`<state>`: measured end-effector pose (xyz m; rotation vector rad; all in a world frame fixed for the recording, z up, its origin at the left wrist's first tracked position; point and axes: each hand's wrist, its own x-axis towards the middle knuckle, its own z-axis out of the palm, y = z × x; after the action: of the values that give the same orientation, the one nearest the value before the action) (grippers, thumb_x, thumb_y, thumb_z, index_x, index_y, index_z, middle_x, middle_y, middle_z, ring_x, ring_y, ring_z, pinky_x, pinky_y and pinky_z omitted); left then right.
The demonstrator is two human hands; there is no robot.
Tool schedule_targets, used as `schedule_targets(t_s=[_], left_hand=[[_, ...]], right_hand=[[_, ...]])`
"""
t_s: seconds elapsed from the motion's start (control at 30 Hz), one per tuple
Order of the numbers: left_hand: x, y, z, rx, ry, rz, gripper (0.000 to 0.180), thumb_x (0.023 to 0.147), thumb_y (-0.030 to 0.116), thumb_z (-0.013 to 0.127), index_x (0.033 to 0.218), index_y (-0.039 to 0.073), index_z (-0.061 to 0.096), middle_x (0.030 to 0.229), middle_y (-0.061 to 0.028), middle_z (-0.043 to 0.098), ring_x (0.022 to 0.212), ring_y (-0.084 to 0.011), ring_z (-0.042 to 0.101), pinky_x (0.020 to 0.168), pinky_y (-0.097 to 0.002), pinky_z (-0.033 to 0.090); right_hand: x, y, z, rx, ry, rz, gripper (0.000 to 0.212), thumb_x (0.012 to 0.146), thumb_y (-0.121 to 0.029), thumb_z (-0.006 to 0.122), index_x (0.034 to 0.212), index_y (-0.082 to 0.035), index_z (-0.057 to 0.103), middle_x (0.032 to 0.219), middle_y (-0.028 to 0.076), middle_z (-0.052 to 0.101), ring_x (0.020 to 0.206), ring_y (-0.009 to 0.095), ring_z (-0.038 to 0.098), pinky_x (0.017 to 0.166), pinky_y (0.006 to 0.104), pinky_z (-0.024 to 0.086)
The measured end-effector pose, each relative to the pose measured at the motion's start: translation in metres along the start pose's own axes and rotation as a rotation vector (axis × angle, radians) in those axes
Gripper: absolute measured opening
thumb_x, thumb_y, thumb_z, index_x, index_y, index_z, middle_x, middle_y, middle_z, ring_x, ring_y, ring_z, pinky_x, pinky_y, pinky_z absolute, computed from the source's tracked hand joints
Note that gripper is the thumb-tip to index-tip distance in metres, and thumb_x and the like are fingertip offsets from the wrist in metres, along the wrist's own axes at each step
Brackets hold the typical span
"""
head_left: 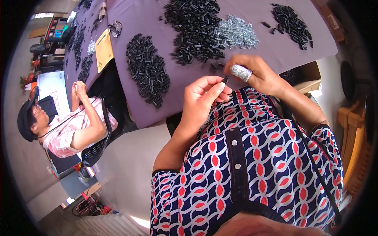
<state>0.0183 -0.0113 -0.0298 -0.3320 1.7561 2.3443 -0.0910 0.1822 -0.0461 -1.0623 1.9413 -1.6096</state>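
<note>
My left hand (204, 94) is raised at the table's near edge, thumb and fingers pinched around a small black cylindrical part (225, 79). Just to its right is my right hand (260, 74), its fingers curled in. A silvery, crinkled wrap (240, 73) covers one of its digits. Whatever its fingertips hold, if anything, is hidden. Beyond both hands lies a big heap of black cylindrical parts (193, 27), touching a pile of small shiny silver-clear pieces (238, 32). A longer pile of black parts (147, 69) stretches out at the left.
Another black pile (291, 23) lies far right on the purple cloth-covered table (134, 17). An open cardboard box (309, 82) stands by my right arm. At the left sit glasses (115, 28), a yellow envelope (104, 51) and a seated co-worker (76, 129) handling something small.
</note>
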Motion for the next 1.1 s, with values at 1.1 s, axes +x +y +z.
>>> schedule_targets(t_s=[1.1], left_hand=[[0.006,-0.014,-0.003,-0.489,-0.113,-0.163,0.021,0.096,0.011,0.062,0.11,-0.004,0.068,0.107,-0.0111,0.07,0.097,-0.0175,0.066,0.088,-0.0319,0.05]], right_hand=[[0.009,-0.003,0.016,-0.34,-0.074,-0.259,0.049,0.079,-0.025,0.077,0.118,-0.001,0.061,0.107,0.018,0.065,0.098,0.039,0.064,0.084,0.0443,0.053]])
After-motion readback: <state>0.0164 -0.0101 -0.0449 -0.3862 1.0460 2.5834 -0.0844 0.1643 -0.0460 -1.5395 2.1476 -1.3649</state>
